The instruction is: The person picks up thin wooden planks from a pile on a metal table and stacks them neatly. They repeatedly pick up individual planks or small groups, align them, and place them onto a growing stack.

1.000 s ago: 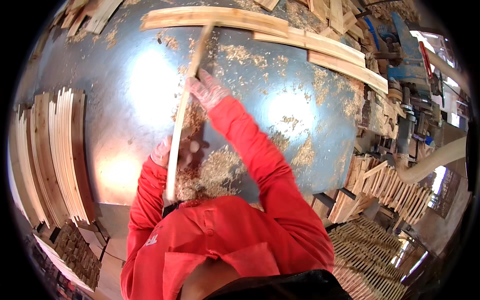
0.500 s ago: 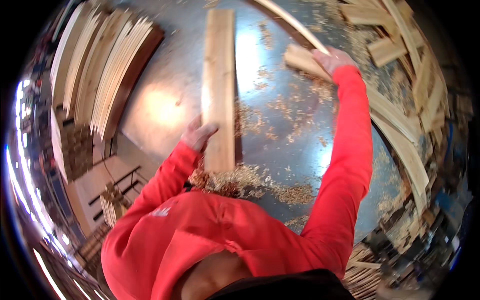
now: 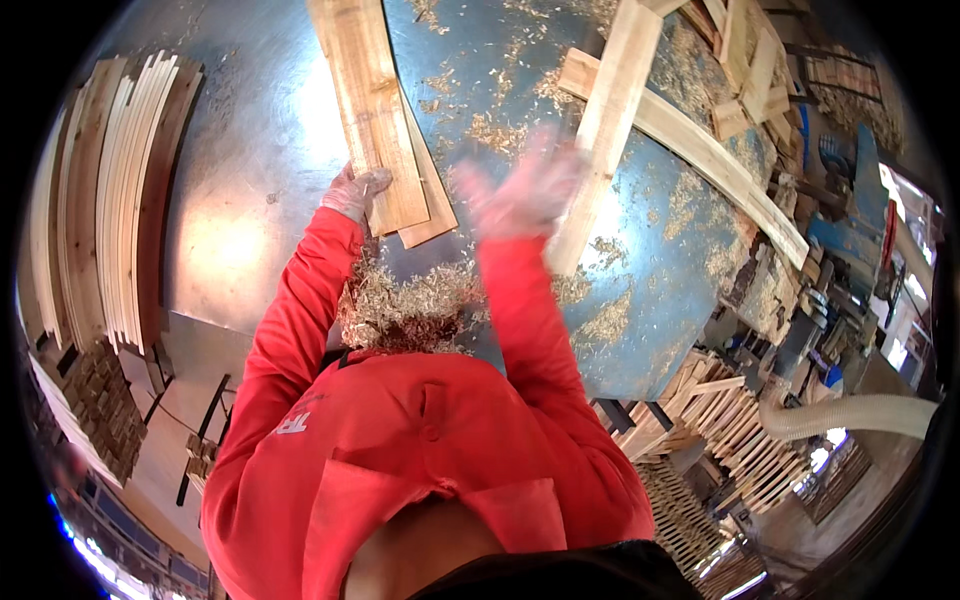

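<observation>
Head view | left hand (image 3: 351, 193) grips flat pale-brown wooden board (image 3: 372, 110) | right hand (image 3: 528, 188), right of board, spread | probably stiff; hold long edges

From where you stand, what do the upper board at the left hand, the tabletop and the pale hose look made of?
Upper board, gripped by the left hand: wood, apparently unvarnished, with visible grain.
Tabletop: probably smooth metal, given its grey-blue sheen and bright reflections; a coated sheet is possible.
Pale hose: likely dull, flexible plastic, from its ribbed, curving form; fabric is possible.
</observation>
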The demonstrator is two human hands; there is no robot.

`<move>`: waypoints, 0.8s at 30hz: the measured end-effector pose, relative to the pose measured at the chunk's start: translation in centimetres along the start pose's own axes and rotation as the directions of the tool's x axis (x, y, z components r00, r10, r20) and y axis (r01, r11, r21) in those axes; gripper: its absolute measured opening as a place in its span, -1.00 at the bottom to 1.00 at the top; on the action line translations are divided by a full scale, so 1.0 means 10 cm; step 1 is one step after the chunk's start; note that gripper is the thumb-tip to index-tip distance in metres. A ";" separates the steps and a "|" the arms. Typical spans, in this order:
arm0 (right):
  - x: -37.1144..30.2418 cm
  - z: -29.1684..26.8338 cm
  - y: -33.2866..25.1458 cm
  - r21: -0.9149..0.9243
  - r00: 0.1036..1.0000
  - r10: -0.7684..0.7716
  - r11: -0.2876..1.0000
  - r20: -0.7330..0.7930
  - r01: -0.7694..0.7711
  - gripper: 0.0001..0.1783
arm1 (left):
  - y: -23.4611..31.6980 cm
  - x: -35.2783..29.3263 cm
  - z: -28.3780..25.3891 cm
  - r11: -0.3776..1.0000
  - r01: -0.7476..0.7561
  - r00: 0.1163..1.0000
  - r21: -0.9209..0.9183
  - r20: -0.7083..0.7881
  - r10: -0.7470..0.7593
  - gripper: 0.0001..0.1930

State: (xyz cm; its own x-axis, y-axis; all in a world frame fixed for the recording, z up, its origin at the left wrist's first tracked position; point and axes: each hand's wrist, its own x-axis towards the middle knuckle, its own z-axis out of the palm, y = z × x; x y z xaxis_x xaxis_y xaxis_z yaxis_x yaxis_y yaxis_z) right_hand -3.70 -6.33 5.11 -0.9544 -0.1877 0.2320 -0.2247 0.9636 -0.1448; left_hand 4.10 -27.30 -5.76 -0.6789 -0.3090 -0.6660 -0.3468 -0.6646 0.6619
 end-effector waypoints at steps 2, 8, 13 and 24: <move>0.44 0.19 0.48 -0.137 0.856 0.517 0.847 -0.005 -0.513 0.24 | -0.01 -0.01 0.01 0.997 0.059 0.973 0.048 -0.224 -0.046 -0.60; 0.63 0.29 0.55 0.574 0.674 0.431 0.355 0.600 -0.738 -0.22 | -0.23 -0.25 -0.05 0.986 0.014 0.999 0.169 0.044 -0.022 -0.56; 0.37 -0.07 -0.12 0.465 0.720 -0.282 0.883 0.634 -0.064 -0.14 | -0.44 -0.36 0.10 0.954 0.273 0.962 0.125 -0.050 -0.268 -0.49; 2.42 0.40 1.52 -0.173 0.633 -0.021 0.955 0.774 0.242 0.10 | -0.39 -0.65 0.27 0.989 0.145 0.964 0.025 -0.231 -0.135 -0.61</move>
State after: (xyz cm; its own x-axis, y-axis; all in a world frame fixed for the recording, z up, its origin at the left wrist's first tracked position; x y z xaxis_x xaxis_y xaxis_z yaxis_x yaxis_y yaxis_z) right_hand -30.95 3.02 4.70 -0.7514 -0.2860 -0.5946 -0.4119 0.9074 0.0840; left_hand 8.11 -20.86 -3.09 -0.4577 -0.3654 -0.8106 -0.4576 -0.6848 0.5671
